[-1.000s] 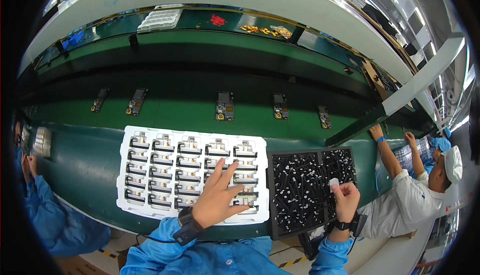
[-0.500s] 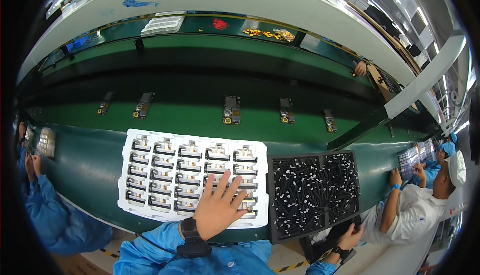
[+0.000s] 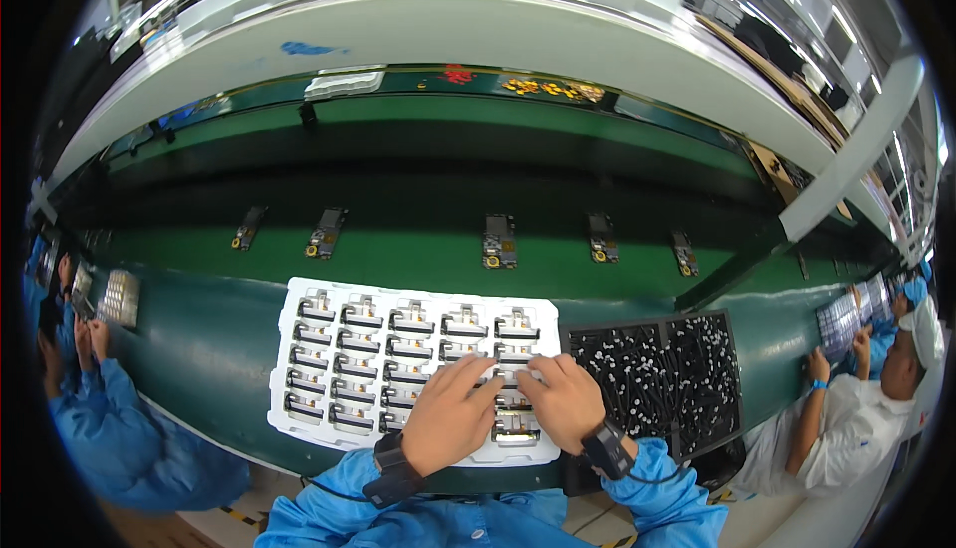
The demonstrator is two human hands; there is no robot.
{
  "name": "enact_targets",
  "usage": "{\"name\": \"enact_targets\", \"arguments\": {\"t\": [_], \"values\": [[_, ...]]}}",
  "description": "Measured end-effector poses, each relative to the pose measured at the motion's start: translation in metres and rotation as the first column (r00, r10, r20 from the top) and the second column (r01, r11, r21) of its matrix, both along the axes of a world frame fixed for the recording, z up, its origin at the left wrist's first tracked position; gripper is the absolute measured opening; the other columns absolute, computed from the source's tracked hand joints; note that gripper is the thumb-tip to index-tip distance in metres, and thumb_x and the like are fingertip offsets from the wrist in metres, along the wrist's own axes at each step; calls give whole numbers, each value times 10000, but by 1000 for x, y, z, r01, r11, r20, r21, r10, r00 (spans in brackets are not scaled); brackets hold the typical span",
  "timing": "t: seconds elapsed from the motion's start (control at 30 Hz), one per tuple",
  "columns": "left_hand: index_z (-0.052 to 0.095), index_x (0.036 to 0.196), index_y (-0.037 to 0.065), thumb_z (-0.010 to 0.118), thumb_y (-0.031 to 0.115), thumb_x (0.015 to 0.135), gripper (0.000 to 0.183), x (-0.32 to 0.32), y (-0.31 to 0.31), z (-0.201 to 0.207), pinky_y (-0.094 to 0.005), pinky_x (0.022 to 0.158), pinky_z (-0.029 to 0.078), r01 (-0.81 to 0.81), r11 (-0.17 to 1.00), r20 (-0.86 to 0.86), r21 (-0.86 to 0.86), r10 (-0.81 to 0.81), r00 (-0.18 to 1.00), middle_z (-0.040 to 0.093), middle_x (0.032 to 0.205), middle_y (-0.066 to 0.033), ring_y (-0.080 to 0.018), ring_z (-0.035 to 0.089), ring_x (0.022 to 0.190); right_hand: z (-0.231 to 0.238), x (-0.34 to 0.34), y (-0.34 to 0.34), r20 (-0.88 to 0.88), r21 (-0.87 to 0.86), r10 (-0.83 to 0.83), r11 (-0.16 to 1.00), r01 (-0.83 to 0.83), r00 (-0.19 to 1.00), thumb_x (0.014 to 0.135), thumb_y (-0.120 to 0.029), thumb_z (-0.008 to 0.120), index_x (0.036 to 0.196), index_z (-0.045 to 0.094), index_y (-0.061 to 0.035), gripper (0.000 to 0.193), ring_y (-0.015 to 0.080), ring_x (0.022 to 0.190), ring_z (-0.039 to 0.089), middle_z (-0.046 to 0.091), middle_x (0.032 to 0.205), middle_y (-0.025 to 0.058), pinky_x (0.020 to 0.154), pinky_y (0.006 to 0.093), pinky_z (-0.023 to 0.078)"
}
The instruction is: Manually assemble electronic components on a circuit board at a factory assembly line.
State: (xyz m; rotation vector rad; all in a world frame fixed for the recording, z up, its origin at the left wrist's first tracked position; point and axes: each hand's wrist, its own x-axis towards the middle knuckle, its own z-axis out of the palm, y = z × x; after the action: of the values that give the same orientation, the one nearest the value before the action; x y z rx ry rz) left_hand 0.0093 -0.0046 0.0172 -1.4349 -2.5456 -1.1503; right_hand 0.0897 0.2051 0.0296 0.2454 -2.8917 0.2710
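Note:
A white moulded tray (image 3: 282, 389) lies before me, its columns filled with small black-and-silver parts (image 3: 409, 321). Over its right-hand columns, my left hand (image 3: 453, 417) comes in with bent fingers close together. Facing it from the right, my right hand (image 3: 566, 407) has its fingers curled, fingertips near the left hand's. Both sets of fingertips meet at a part in the rightmost column; whatever they pinch is too small and covered to make out. Right of the tray stands a black divided bin (image 3: 652, 324) full of thin black pieces with pale round ends.
Several circuit boards (image 3: 500, 241) lie in a row on the green belt (image 3: 418, 279) beyond the tray. A grey post (image 3: 787, 234) rises at the right. Co-workers sit at both sides: a blue sleeve (image 3: 124, 419) left, a white-capped person (image 3: 876, 409) right.
My right hand has come from beside the black bin up to the tray's right columns. My left hand's spread fingers have drawn together and bent. The view has shifted, moving everything right and down.

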Motion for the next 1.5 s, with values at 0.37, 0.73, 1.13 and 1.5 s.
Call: {"name": "enact_targets", "arguments": {"t": [0.37, 0.73, 1.13, 1.5], "values": [[721, 1275, 106, 731, 245, 876, 422, -5, 14, -32, -645, 1175, 337, -70, 995, -258, -72, 49, 965, 537, 1537, -134, -456, 436, 1448, 6, 4, -41, -18, -21, -139, 990, 139, 990, 766, -29, 690, 1024, 727, -56, 261, 328, 990, 649, 668, 1037, 92, 768, 426, 574], [696, 1311, 47, 718, 307, 856, 524, -8, 12, -13, -603, 1237, 240, 18, 980, -72, -197, -33, 997, 464, 1587, -164, -423, 315, 1534, -12, -14, -19, 68, 96, -73, 993, 66, 995, 717, -114, 813, 889, 666, -77, 229, 330, 935, 631, 643, 918, 95, 732, 448, 537], [691, 1325, 51, 761, 303, 820, 568, -12, 17, -14, -574, 1249, 221, 39, 984, 23, -177, -35, 999, 474, 1589, -128, -383, 324, 1541, 2, -11, -12, 233, 119, -29, 993, 1, 972, 833, -211, 800, 1221, 604, -102, 447, 364, 1119, 631, 672, 1142, 166, 900, 461, 553], [696, 1337, 82, 746, 295, 817, 565, -13, 12, -10, -576, 1255, 215, 57, 976, 76, -208, -42, 996, 469, 1587, -129, -407, 307, 1547, 12, -8, -19, 278, 10, 78, 996, -84, 957, 853, -148, 756, 1256, 611, -80, 434, 386, 1113, 620, 672, 1127, 166, 908, 486, 531]]}}
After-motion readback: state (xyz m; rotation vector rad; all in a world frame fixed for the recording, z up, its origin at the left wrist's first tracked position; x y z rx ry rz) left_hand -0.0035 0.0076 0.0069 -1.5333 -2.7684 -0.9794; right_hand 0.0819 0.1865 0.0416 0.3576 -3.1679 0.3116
